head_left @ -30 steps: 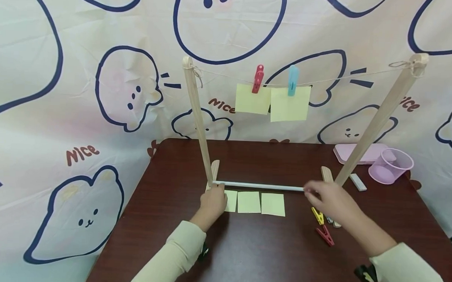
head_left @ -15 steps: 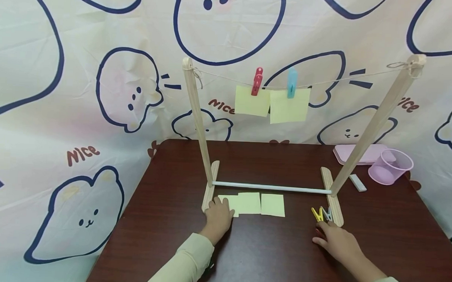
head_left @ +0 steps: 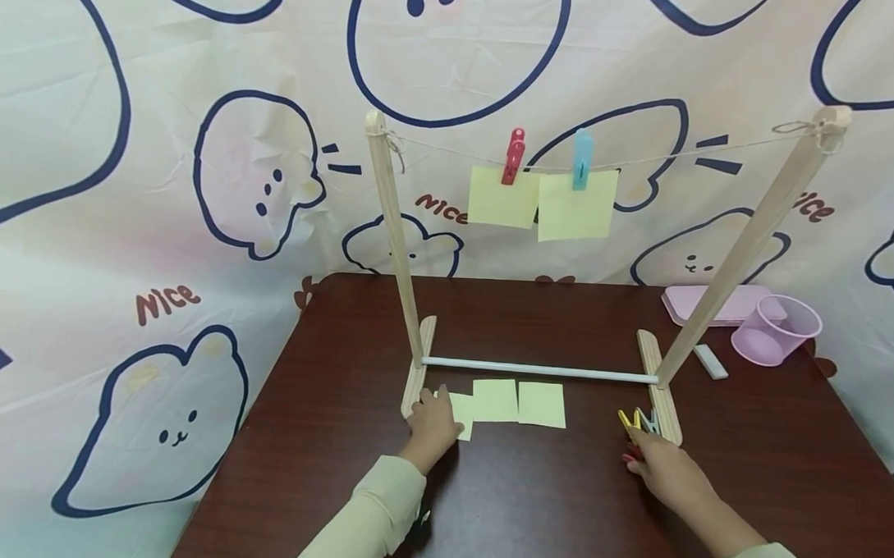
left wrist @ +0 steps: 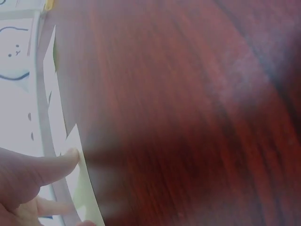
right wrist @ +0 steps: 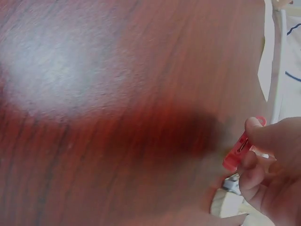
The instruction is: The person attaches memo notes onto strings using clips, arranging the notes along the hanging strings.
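Note:
In the head view my left hand [head_left: 432,426] lies on the leftmost yellow sticky note [head_left: 464,408] and covers much of it. The left wrist view has the thumb resting on this sticky note [left wrist: 81,181], with other fingers farther along. Two more sticky notes [head_left: 495,400] [head_left: 542,405] lie beside it in a row. My right hand [head_left: 668,471] is low over the table's right side. Its thumb and fingers pinch a red clothespin [right wrist: 242,148]. Just beyond that hand are a yellow clothespin [head_left: 629,422] and a grey clothespin [head_left: 650,421].
A wooden frame with a white crossbar [head_left: 540,369] stands behind the notes. Its string carries two notes, under a red clothespin [head_left: 514,156] and a blue clothespin [head_left: 582,159]. At right are a purple cup [head_left: 770,339], a pink case [head_left: 693,302] and a white block [head_left: 710,362].
Both hands have come down from the white crossbar. The left hand has slid the leftmost sticky note slightly nearer. My right hand has taken hold of the red clothespin on the table.

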`<state>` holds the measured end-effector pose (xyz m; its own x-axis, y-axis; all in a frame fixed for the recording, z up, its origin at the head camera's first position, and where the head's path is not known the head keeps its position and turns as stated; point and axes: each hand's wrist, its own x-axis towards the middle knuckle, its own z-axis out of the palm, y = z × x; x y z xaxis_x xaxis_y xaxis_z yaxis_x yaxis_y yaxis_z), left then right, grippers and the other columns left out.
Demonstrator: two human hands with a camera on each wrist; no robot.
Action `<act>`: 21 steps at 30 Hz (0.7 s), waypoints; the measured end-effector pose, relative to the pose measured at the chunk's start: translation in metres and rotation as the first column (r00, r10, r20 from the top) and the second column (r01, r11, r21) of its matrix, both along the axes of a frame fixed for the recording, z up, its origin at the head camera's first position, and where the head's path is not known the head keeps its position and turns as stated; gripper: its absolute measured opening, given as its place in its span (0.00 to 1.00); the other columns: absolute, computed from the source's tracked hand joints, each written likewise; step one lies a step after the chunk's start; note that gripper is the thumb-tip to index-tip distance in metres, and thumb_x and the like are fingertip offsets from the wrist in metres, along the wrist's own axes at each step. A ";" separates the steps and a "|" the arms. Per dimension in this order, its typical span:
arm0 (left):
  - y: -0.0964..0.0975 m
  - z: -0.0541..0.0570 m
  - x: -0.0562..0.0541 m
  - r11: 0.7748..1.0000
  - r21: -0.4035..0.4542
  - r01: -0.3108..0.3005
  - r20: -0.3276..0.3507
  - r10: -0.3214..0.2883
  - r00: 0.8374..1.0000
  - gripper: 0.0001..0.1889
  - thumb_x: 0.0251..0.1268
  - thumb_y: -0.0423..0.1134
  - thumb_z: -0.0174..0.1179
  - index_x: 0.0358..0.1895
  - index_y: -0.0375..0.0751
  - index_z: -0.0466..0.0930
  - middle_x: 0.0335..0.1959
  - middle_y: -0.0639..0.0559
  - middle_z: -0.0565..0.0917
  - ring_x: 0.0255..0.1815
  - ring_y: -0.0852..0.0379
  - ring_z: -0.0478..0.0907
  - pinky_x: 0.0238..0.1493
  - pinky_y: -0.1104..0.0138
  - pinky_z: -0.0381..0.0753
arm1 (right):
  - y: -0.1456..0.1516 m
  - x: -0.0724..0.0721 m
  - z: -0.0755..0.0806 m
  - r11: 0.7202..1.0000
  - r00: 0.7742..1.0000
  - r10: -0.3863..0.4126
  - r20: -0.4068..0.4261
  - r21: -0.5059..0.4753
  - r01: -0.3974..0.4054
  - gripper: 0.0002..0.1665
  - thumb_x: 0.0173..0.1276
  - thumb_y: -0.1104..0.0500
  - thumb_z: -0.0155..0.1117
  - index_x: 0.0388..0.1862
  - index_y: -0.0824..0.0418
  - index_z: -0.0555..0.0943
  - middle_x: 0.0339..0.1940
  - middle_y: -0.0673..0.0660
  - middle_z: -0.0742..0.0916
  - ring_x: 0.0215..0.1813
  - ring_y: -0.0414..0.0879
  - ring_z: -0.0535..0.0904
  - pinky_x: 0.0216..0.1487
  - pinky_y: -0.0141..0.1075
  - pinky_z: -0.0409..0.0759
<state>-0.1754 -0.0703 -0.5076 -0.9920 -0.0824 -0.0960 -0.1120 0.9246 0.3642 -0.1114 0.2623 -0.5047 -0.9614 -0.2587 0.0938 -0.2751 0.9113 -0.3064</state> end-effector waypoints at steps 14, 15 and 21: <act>-0.014 -0.008 0.009 0.962 0.271 0.033 -0.251 0.037 0.967 0.40 0.40 0.21 0.66 0.63 0.39 0.63 0.27 0.40 0.76 0.24 0.47 0.72 0.27 0.57 0.71 | -0.033 -0.024 0.067 0.938 0.978 0.140 0.154 -0.337 -0.081 0.15 0.60 0.70 0.63 0.47 0.69 0.74 0.31 0.57 0.80 0.21 0.47 0.78 0.21 0.41 0.77; -0.016 -0.006 0.010 0.946 0.322 0.043 -0.269 0.048 0.962 0.40 0.40 0.18 0.63 0.64 0.38 0.63 0.23 0.41 0.75 0.20 0.49 0.70 0.22 0.60 0.70 | -0.036 -0.027 0.076 0.902 0.965 0.160 0.206 -0.427 -0.058 0.17 0.62 0.71 0.60 0.50 0.69 0.72 0.32 0.59 0.79 0.19 0.45 0.76 0.17 0.39 0.76; -0.032 0.034 -0.001 0.861 0.509 -0.002 -0.305 0.182 0.935 0.30 0.45 0.20 0.62 0.57 0.32 0.70 0.30 0.36 0.81 0.28 0.45 0.76 0.28 0.56 0.76 | -0.059 -0.046 0.137 0.672 0.880 0.328 0.343 -0.740 0.038 0.24 0.69 0.71 0.50 0.63 0.74 0.61 0.41 0.68 0.76 0.26 0.52 0.80 0.26 0.44 0.81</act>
<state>-0.1761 -0.1024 -0.4735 -0.9612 -0.2060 0.1836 0.0233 0.6025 0.7978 -0.1575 0.2033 -0.3677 -0.9003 -0.4270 -0.0841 -0.0625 0.3181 -0.9460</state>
